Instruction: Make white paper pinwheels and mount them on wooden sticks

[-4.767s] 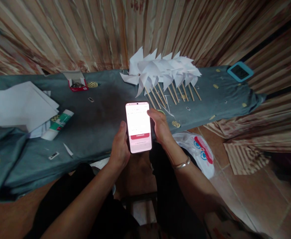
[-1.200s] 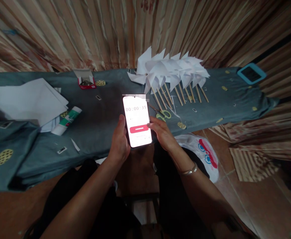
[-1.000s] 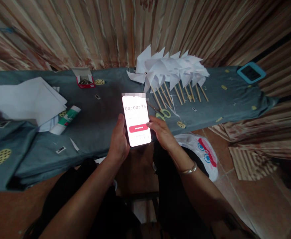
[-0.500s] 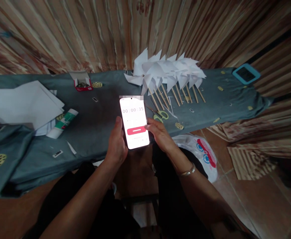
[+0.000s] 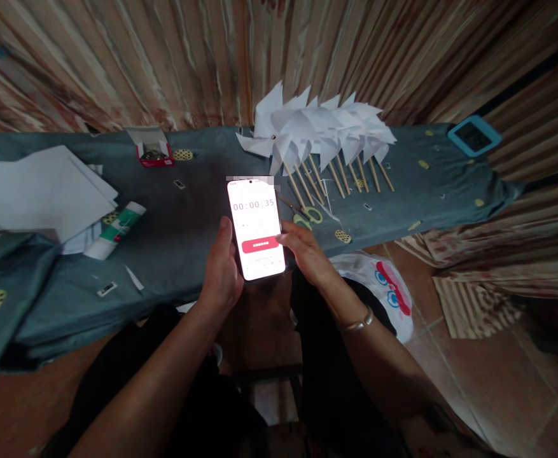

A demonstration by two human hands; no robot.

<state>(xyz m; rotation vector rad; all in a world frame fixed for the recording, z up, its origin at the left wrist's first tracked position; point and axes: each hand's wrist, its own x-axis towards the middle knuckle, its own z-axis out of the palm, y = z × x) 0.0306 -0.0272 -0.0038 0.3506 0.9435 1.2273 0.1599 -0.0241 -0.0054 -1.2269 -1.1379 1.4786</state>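
Observation:
A smartphone (image 5: pixel 258 219) with a bright white screen, a timer reading 00:00:35 and a red button is held upright between both hands. My left hand (image 5: pixel 223 267) is closed around its left edge, thumb along the side. On the right edge, my right hand (image 5: pixel 303 253) grips the phone, its thumb at the end of the red button. The fingers behind the phone are hidden. Just beyond my right hand lie scissors (image 5: pixel 310 217) with green handles. Behind them, several white paper pinwheels (image 5: pixel 324 130) on wooden sticks lie in an overlapping row.
A grey-green cloth (image 5: pixel 188 210) covers the long table. White paper sheets (image 5: pixel 30 197), a green-and-white tube (image 5: pixel 116 230) and an open red box (image 5: pixel 154 156) of small metal pieces lie left. A blue-framed device (image 5: pixel 474 135) sits far right. A white plastic bag (image 5: pixel 393 299) is below the table edge.
The view has shifted slightly, so the table things sit a little higher in the picture. Both hands keep the same hold on the phone, and the timer reading is unchanged.

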